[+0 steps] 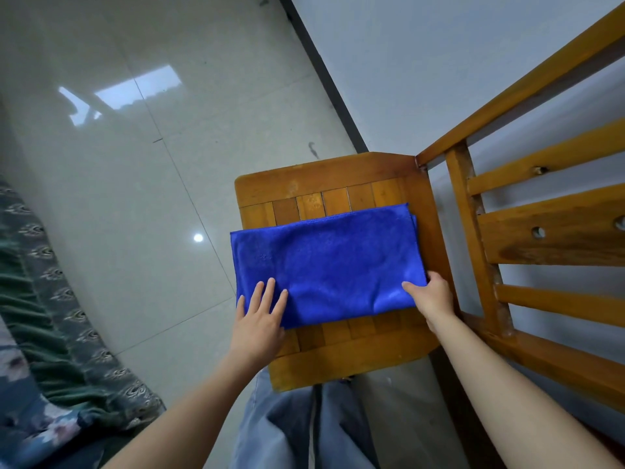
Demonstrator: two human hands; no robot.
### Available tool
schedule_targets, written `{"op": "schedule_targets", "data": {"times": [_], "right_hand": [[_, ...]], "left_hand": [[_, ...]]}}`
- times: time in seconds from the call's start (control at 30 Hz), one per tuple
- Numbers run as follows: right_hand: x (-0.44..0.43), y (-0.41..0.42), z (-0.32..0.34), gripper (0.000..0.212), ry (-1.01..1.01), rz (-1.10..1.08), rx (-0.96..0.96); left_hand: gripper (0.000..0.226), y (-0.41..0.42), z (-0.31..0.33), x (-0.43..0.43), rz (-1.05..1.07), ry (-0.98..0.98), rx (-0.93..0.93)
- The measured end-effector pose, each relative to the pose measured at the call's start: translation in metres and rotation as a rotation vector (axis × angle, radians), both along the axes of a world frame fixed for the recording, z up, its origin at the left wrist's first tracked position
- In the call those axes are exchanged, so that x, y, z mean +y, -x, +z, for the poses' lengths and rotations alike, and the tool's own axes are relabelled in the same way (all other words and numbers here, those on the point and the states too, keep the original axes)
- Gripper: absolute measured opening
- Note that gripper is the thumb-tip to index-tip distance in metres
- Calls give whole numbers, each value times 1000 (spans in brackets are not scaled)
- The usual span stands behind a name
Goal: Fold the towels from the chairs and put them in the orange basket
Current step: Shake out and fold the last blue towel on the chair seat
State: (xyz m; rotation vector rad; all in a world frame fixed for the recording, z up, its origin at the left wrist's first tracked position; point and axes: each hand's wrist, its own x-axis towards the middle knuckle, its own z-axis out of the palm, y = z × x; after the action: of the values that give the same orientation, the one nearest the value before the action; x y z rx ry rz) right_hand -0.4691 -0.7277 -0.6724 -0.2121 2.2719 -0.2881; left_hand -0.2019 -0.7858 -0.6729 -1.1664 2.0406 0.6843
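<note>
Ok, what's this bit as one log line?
step: folding | blue towel: on chair seat | left hand: flat on towel | right hand: pinching right edge

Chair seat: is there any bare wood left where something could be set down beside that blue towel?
A bare strip of the chair seat lies beyond the blue towel, and another before it, between the wrists. The near corners are crowded: the left hand presses the left one, the right hand pinches the right one.

Wooden slatted chair seat (333,355) on pale tiled floor (135,164), folded blue towel (324,262) atop.
</note>
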Motion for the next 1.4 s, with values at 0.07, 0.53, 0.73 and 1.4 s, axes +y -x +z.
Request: {"op": "schedule_targets", "data": {"times": [0.07, 0.53, 0.73, 1.4], "right_hand": [[-1, 3, 6, 6, -8, -42, -10], [17, -42, 48, 16, 229, 351, 429], [16, -104, 33, 16, 268, 609, 153], [7, -129, 24, 33, 346, 741, -262]], "left_hand": [[63, -1, 0, -1, -18, 6, 4], [57, 18, 0, -1, 283, -84, 179], [55, 23, -4, -7, 502, -217, 300], [24, 28, 11, -22, 1120, -444, 654]]}}
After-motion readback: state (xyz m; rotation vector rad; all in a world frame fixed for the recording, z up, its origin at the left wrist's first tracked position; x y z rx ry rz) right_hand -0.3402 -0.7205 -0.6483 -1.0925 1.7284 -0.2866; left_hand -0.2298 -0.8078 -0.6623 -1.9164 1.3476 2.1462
